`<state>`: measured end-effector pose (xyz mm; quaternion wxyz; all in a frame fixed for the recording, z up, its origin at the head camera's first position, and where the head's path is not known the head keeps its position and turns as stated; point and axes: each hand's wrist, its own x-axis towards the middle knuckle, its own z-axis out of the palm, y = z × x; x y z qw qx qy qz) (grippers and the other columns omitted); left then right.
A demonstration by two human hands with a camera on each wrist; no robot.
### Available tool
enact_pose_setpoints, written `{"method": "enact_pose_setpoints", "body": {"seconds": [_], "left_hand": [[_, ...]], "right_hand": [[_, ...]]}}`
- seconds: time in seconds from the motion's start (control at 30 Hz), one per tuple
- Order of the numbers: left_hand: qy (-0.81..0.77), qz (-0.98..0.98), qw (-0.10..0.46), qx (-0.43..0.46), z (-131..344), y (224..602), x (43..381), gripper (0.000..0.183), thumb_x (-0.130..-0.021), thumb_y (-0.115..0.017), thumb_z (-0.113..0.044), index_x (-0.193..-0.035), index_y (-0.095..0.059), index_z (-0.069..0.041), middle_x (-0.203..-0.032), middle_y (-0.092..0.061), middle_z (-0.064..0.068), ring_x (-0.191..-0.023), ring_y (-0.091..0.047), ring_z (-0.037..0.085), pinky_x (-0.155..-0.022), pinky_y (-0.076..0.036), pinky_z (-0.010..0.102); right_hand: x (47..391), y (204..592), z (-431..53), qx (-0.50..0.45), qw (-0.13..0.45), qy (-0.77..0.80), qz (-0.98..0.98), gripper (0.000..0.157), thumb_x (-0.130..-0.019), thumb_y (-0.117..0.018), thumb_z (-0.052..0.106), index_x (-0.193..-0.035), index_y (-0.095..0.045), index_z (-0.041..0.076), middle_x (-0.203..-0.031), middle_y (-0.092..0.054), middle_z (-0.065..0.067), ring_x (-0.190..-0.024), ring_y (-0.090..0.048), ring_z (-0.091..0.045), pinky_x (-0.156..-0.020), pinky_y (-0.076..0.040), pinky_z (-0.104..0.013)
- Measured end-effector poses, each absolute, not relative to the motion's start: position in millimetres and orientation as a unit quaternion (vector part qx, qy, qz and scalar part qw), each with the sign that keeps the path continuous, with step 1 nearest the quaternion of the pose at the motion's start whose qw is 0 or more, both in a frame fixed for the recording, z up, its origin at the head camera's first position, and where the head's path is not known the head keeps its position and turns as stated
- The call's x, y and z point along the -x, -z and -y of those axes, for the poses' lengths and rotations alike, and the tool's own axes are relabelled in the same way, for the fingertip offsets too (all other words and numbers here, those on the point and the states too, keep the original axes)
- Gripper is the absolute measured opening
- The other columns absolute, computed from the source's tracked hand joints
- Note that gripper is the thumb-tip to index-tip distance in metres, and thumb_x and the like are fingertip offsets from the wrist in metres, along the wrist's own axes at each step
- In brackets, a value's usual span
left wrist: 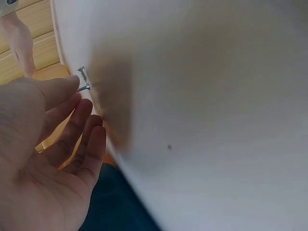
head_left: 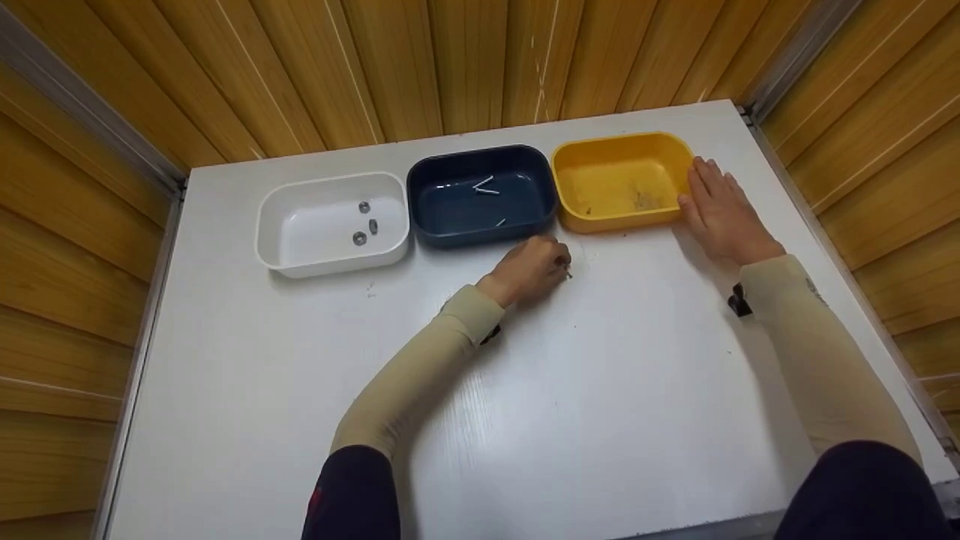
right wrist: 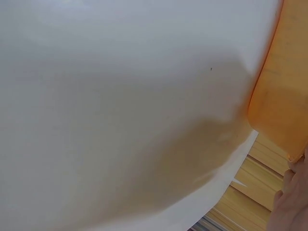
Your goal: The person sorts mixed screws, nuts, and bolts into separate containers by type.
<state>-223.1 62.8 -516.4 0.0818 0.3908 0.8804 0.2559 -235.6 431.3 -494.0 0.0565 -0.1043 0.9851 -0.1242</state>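
My left hand [head_left: 529, 268] is low over the white table, in front of the blue tray [head_left: 480, 238]. Its thumb and forefinger pinch a small metal screw [left wrist: 83, 88], while the other fingers curve loosely. A second screw [left wrist: 82, 73] shows right at the thumb tip in the left wrist view. On the right, my right hand [head_left: 724, 214] rests its fairly straight fingers against the right end of the yellow tray [head_left: 622, 223]. In the right wrist view, part of that hand [right wrist: 291, 199] shows at the tray's corner.
Three bolts or screws [head_left: 487, 190] lie in the blue tray. To its left, a white tray [head_left: 322, 264] holds three nuts [head_left: 360, 238]. The trays stand in a row along the back of the table [head_left: 600, 420]. Wood-patterned walls [head_left: 465, 67] enclose the table's back and sides.
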Motion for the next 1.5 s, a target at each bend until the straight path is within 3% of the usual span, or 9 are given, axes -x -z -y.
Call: {"method": "enact_pose_setpoints", "body": {"seconds": [0.4,0.83,1.5], "left_hand": [[-0.255,-0.888,0.086,-0.374,-66,519,223,0.011,-0.101,-0.073,-0.013,-0.109,-0.079,-0.008,-0.107,-0.075,0.007,-0.1,-0.069,0.018,-0.09,-0.057,0.031],[-0.241,-0.89,0.083,-0.377,-69,520,226,0.014,-0.103,-0.069,-0.01,-0.107,-0.083,-0.009,-0.106,-0.076,0.006,-0.1,-0.07,0.017,-0.092,-0.058,0.029],[-0.249,-0.884,0.072,-0.389,-74,510,231,0.013,-0.102,-0.07,-0.009,-0.106,-0.083,-0.008,-0.104,-0.076,0.005,-0.097,-0.069,0.015,-0.089,-0.059,0.03]], "right_hand": [[234,496,-432,0.096,0.062,0.133,-0.985,0.079,-0.113,-0.014,0.059,-0.171,0.01,0.009,-0.18,0.016,-0.007,-0.167,0.011,-0.036,-0.134,0.01,-0.052],[234,500,-431,0.115,0.037,0.133,-0.984,0.077,-0.116,-0.018,0.052,-0.17,0.003,0.002,-0.181,0.009,-0.013,-0.167,0.004,-0.039,-0.135,0.005,-0.053],[235,496,-433,0.102,0.054,0.13,-0.985,0.078,-0.114,-0.014,0.058,-0.17,0.01,0.009,-0.18,0.016,-0.007,-0.167,0.008,-0.037,-0.135,0.006,-0.053]]}}
